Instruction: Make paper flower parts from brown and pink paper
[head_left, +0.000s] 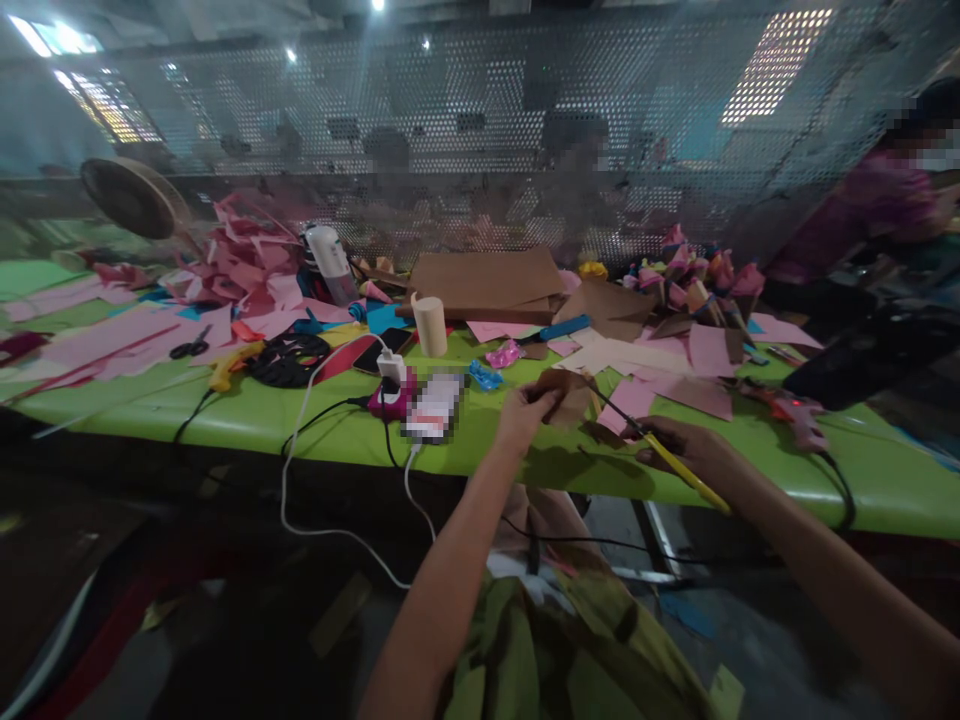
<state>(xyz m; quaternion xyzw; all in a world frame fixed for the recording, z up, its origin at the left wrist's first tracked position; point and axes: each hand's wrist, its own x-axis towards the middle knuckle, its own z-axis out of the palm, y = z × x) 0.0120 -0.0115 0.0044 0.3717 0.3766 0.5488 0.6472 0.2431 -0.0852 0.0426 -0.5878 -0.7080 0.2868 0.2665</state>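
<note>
My left hand point(525, 412) is closed on a piece of brown paper point(571, 398), pinching its left side just above the front of the table. My right hand point(684, 452) grips a yellow-handled tool point(686, 475) with a thin dark shaft. The shaft points up and left, and its tip meets the brown paper; its exact kind is too dim to make out. Pink paper sheets point(636, 400) lie just behind my right hand. Near my left hand are a crumpled blue wrapper point(485, 376) and a pink one point(504, 353).
A green-covered table point(247, 425) carries a charging phone point(435, 408), a cream cylinder point(430, 327), a brown cardboard stack point(484, 285) and paper heaps point(236, 260). Glue guns lie left point(232, 365) and right point(799, 415). A white cable point(330, 532) hangs over the edge. Another person point(855, 215) is at right.
</note>
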